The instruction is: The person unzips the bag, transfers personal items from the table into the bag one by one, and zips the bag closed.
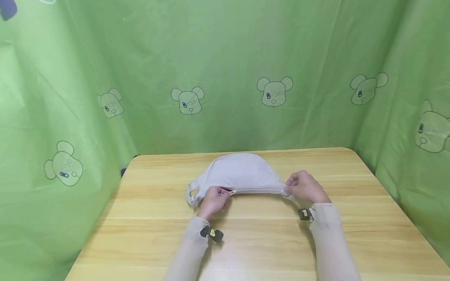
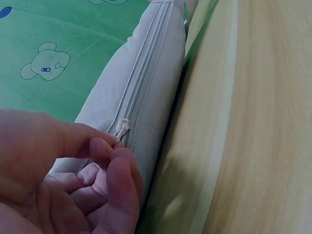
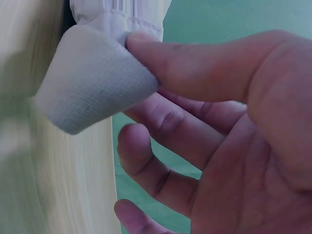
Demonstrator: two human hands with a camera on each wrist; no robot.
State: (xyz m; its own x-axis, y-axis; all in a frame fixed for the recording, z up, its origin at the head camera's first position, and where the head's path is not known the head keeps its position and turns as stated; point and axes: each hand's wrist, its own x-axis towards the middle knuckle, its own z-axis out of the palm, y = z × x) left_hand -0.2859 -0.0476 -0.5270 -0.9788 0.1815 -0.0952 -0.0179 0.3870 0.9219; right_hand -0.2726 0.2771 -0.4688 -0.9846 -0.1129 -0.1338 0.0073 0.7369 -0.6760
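A light grey crescent-shaped bag [image 1: 242,172] lies on the table with its zipper edge toward me. My left hand [image 1: 214,200] pinches the small pale zipper pull [image 2: 121,129] between thumb and forefinger, near the bag's left end. From that slider to the right the zipper teeth [image 2: 138,92] look closed; the part behind my left fingers is mostly hidden. At the right end, my right hand [image 1: 307,188] pinches the bag's corner where the strap [image 3: 97,80] joins. The strap folds over beside the thumb, and the other fingers curl loosely below.
The bag rests on a light wood table [image 1: 139,236]. A strap loop [image 1: 191,195] sticks out at its left end. Green curtains [image 1: 228,41] with bear-head prints hang behind the table and on both sides. Each wrist wears a dark band.
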